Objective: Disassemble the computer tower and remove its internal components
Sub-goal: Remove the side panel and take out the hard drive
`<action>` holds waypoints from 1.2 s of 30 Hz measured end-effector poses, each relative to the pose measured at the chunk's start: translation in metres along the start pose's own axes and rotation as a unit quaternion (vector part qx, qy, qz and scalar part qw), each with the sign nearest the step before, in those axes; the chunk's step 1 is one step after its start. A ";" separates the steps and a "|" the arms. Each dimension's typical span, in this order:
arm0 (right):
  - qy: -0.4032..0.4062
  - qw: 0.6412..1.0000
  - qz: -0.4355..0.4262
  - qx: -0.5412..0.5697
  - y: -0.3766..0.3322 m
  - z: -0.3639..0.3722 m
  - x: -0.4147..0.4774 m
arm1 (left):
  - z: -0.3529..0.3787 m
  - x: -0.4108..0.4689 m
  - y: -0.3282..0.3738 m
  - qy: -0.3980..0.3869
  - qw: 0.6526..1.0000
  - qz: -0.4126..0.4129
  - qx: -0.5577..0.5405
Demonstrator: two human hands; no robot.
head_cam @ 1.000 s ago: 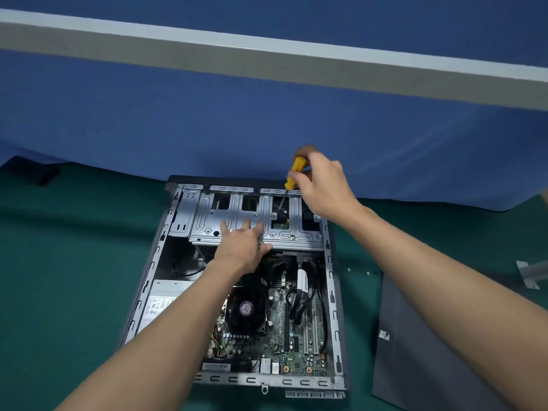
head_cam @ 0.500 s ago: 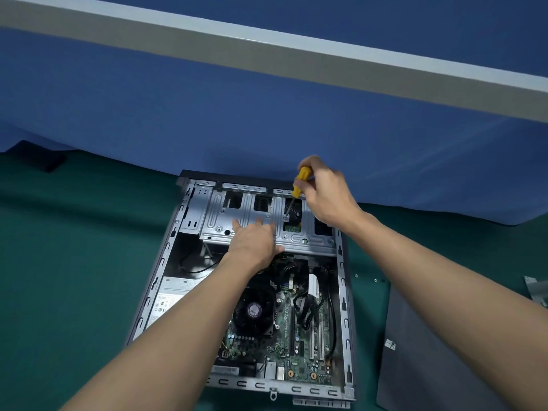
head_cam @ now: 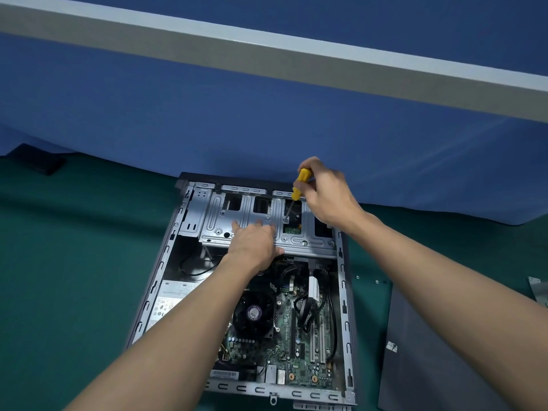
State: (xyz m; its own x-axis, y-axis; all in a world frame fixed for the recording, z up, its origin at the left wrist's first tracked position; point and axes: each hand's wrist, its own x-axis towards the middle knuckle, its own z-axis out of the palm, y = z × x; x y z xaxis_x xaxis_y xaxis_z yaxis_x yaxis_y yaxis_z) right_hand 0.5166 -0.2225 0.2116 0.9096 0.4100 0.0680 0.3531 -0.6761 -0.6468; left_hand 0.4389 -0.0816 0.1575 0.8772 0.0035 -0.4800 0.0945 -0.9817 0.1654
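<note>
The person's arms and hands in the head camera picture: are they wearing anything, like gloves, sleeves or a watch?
Nothing worn shows. The left hand and right hand have no gloves, and no ring or watch is visible. The left forearm and right forearm are uncovered to the picture's edge; no sleeve, band or marking is in view.
</note>
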 end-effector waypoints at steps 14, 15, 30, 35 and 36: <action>-0.003 1.000 -0.008 -0.008 0.000 0.003 0.001 | -0.001 -0.002 0.001 -0.003 1.000 0.002 0.012; -0.005 1.000 -0.008 -0.008 0.000 0.003 0.001 | -0.001 -0.002 0.001 -0.003 1.000 0.002 0.014; -0.132 0.951 -0.019 -0.280 -0.034 -0.013 0.025 | -0.002 -0.005 0.001 -0.006 1.000 0.008 0.018; -0.192 0.921 -0.008 -0.339 -0.048 -0.012 0.031 | -0.001 -0.006 0.000 -0.004 1.000 0.008 0.015; -0.205 0.914 -0.004 -0.350 -0.049 -0.011 0.032 | -0.001 -0.006 0.000 -0.003 1.000 0.008 0.016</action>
State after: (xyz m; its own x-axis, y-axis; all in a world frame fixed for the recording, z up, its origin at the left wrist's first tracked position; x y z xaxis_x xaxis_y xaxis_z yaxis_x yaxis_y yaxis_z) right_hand 0.5310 -0.1829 0.2542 0.7986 0.5139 -0.3133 0.5430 -0.8397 0.0067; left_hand 0.4341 -0.0818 0.1616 0.8755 -0.0124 -0.4830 0.0664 -0.9871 0.1456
